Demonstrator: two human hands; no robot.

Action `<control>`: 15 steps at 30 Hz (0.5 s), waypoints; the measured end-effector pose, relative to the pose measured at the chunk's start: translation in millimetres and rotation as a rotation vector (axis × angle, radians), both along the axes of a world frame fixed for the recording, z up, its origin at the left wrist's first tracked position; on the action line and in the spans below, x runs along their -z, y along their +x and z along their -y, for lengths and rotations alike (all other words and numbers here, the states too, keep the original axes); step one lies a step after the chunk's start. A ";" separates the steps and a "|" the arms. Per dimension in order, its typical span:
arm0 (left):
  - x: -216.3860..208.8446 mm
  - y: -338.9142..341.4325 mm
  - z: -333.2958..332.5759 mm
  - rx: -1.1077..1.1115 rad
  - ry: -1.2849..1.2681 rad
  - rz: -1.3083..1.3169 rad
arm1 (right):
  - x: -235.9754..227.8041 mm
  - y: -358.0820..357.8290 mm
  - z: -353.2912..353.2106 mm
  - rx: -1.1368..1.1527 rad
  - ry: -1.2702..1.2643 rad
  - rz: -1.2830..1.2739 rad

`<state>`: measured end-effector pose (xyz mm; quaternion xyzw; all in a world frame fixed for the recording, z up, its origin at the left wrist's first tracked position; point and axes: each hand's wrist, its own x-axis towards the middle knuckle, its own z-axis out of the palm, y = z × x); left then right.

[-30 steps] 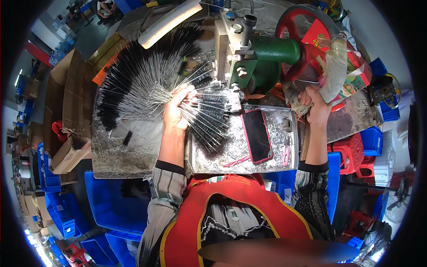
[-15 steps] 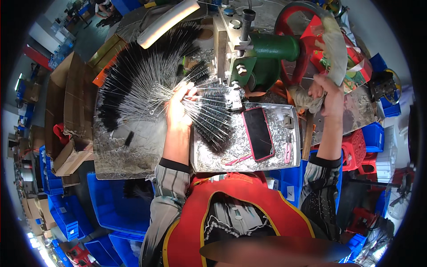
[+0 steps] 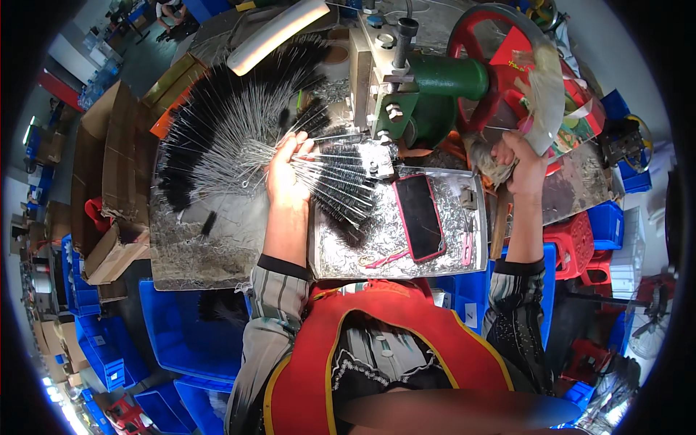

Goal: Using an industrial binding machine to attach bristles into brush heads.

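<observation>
A fan of wire brushes (image 3: 335, 172) with black bristles and thin twisted-wire stems is gripped in my left hand (image 3: 287, 180). Their bristled ends reach toward the lit metal jaw (image 3: 378, 159) of a green hand-cranked press (image 3: 449, 78). One or two tips seem to touch the jaw, though glare hides the exact contact. My right hand (image 3: 523, 163) is closed at the lower rim of the press's red-spoked handwheel (image 3: 458, 36), where pale wrapping covers it. Left of my left hand, a large pile of similar brushes (image 3: 217, 138) spreads across the worn table.
Below the jaw, a shiny metal tray (image 3: 449, 262) holds a red-edged phone (image 3: 420, 217) and a small pink-handled tool (image 3: 467, 246). A white lamp bar (image 3: 279, 35) hangs over the pile. Cardboard boxes (image 3: 119, 159) stand left; blue bins (image 3: 181, 326) sit below the table edge.
My right hand has shifted a little left and down along with the handwheel's wrapped rim. The left hand keeps its brushes, fewer of them now spread upward near the jaw.
</observation>
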<state>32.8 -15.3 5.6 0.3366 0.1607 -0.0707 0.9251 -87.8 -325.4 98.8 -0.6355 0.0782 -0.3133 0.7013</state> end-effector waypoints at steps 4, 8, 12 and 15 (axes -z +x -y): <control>-4.4 -3.8 4.7 -0.085 0.050 -0.012 | -26.9 -1.4 1.1 -0.040 -0.010 -0.092; -6.0 -5.5 6.7 -0.102 0.059 0.006 | -31.0 -2.7 1.5 -0.035 0.000 -0.124; -3.5 -3.9 5.9 -0.112 0.073 0.021 | -35.6 -0.8 3.0 -0.032 -0.017 -0.155; -3.6 -4.9 6.2 -0.127 0.041 0.028 | -31.3 -1.5 1.7 -0.047 -0.049 -0.065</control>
